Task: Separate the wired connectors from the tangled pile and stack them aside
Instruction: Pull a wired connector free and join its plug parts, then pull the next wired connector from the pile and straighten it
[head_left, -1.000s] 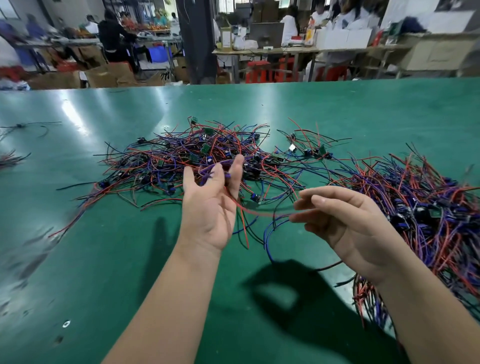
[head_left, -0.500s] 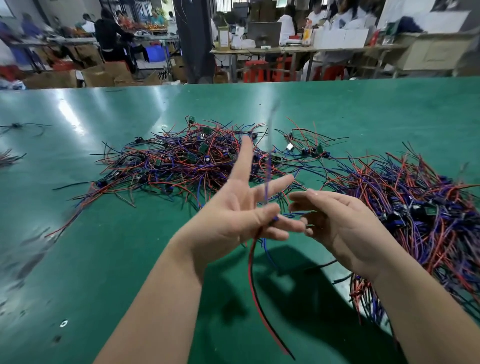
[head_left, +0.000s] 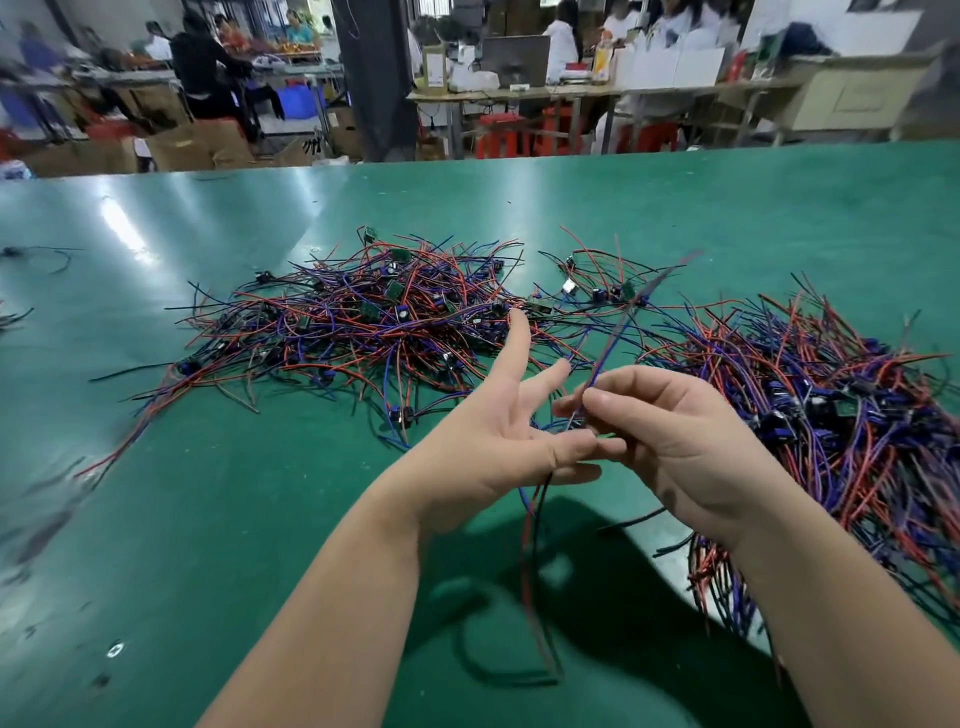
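Green table (head_left: 208, 519) carries a tangled pile (head_left: 374, 322); near it, right hand (head_left: 691, 441) pinches blurred wires (head_left: 605, 358), left hand (head_left: 493, 441) spread.

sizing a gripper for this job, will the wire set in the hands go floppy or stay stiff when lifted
Probably floppy: below the left hand the wire set hangs limp. Likely light, since the right hand holds it by a fingertip pinch. May snag: strands in the tangled pile cross everywhere.
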